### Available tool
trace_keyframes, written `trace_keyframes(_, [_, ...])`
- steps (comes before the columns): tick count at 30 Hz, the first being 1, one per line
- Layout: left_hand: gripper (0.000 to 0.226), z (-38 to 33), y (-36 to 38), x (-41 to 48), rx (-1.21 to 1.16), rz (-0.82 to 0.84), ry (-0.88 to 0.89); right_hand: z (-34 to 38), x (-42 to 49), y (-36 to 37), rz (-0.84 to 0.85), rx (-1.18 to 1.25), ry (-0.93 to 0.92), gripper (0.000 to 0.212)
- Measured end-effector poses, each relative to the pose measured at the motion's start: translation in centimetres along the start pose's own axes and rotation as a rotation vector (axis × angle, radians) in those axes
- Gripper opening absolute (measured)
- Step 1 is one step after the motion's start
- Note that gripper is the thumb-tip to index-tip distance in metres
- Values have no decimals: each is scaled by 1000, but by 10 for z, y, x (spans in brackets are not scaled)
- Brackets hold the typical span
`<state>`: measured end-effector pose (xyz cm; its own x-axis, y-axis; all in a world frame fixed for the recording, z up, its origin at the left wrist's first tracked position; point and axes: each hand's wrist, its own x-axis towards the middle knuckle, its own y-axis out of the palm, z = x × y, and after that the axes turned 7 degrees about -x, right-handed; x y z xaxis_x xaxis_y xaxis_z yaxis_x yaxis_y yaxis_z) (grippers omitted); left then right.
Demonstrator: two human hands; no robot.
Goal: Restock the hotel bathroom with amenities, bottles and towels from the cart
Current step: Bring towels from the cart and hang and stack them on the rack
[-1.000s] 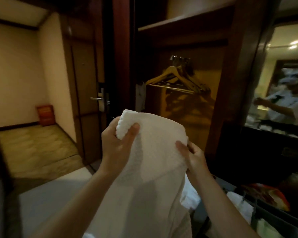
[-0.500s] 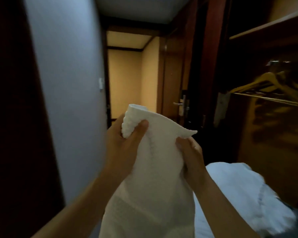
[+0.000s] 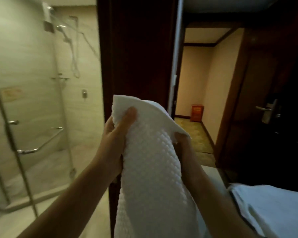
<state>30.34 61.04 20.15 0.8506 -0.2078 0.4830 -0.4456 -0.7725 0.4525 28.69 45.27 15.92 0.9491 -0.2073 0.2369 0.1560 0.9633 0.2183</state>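
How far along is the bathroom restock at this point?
Done: one white towel is picked up. In hand: left hand and right hand grip its top corners, facing the glass shower. Left: placing it; more white linen lies lower right; no bottles or amenities in view.

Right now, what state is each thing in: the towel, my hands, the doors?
towel: unfolded, hanging from both hands.
left hand: grips the towel's top corner.
right hand: pinches the towel's other edge.
shower glass door: looks closed.
entry door: looks closed, lever level.
white linen pile: lying loose, lower right.
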Motion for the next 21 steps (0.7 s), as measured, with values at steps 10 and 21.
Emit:
trace_keyframes(10, [28,-87,-167,25,242,-174,-1,-39,37,125,73,-126,-104,21])
trace_keyframes(21, [47,-125,-276,93,263,19,-225,-131,87,254,170,-57,-33,27])
